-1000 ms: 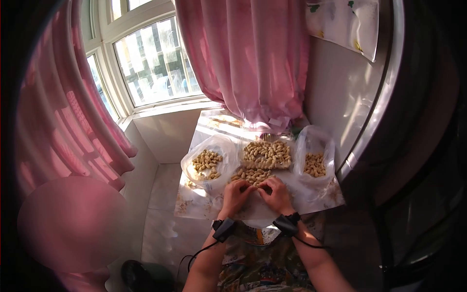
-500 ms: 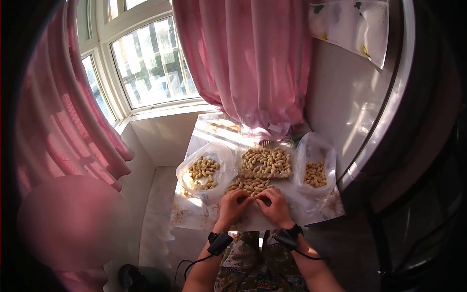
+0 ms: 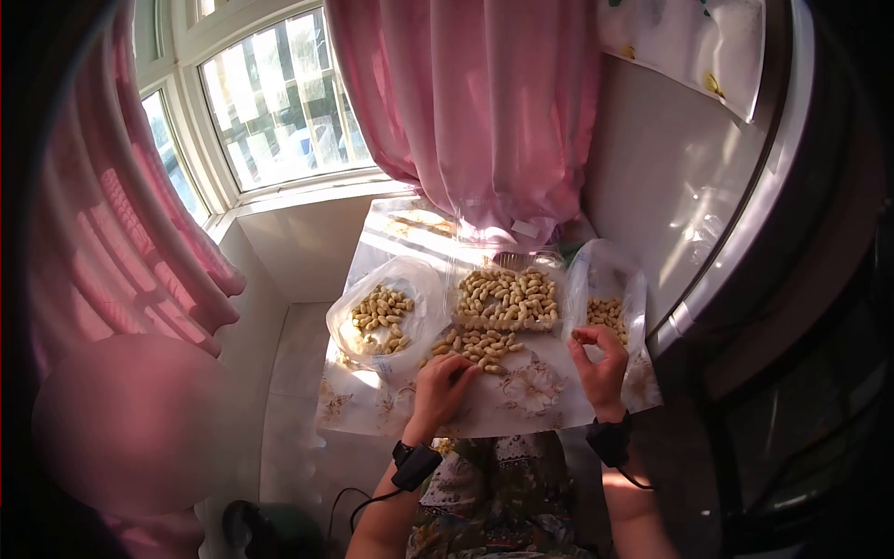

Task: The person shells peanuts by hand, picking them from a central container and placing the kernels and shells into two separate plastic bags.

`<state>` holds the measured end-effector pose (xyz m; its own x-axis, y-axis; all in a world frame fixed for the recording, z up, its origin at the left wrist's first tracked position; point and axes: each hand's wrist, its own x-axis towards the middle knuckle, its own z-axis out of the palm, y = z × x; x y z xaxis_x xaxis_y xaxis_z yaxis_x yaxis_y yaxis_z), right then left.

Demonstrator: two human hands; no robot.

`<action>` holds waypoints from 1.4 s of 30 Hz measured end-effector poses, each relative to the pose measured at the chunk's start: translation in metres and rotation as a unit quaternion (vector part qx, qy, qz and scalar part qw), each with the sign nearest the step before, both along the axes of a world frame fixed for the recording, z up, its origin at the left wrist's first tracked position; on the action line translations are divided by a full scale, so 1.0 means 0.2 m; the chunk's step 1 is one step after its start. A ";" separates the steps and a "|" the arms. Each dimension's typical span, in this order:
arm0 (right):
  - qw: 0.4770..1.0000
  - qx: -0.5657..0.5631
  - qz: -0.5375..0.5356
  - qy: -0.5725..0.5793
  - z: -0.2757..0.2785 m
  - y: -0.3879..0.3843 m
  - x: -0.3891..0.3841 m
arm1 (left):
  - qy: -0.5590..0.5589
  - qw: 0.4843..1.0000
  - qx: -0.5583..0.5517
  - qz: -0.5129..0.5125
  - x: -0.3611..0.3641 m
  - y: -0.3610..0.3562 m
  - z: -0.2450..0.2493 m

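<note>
Unshelled peanuts lie in a loose pile (image 3: 480, 347) on the table. My left hand (image 3: 441, 389) is at the pile's front edge, its fingers bent and closed; whatever they hold is hidden. Over the front of the right plastic bag (image 3: 636, 289) is my right hand (image 3: 601, 361), thumb and fingers drawn into a pinch. I cannot make out anything between them. Peanuts (image 3: 605, 315) show inside that bag, just beyond the fingers. Behind the pile stands a clear plastic box full of peanuts (image 3: 507, 298).
To the left, another open plastic bag (image 3: 426, 279) holds peanuts. The table (image 3: 531, 396) has a flowered cover. A pink curtain (image 3: 466, 102) hangs at its back edge, with a window (image 3: 284, 102) to the left and a wall (image 3: 684, 177) to the right.
My right hand has moved away from my left hand, rightward to the right bag. My left hand stays by the pile. The view has shifted slightly.
</note>
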<state>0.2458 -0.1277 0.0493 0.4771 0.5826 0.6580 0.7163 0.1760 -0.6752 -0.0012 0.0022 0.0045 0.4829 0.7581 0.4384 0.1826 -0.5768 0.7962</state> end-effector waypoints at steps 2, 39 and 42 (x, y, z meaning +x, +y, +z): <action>0.999 0.002 -0.039 -0.015 -0.01 -0.02 0.14 | 0.000 1.000 0.006 0.004 0.00 0.01 -0.02; 0.972 -0.138 0.178 -0.065 -0.17 0.15 -0.35 | 0.030 0.996 0.088 -0.001 0.01 0.01 -0.05; 0.969 -0.133 0.190 -0.088 -0.20 0.15 -0.34 | 0.040 0.993 0.107 -0.012 0.01 0.02 -0.06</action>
<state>0.1783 -0.0970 0.0096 0.0897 0.8542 0.5121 0.7424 0.2854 -0.6062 0.0007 0.0054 -0.0073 0.5385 0.6394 0.5488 0.2243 -0.7365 0.6381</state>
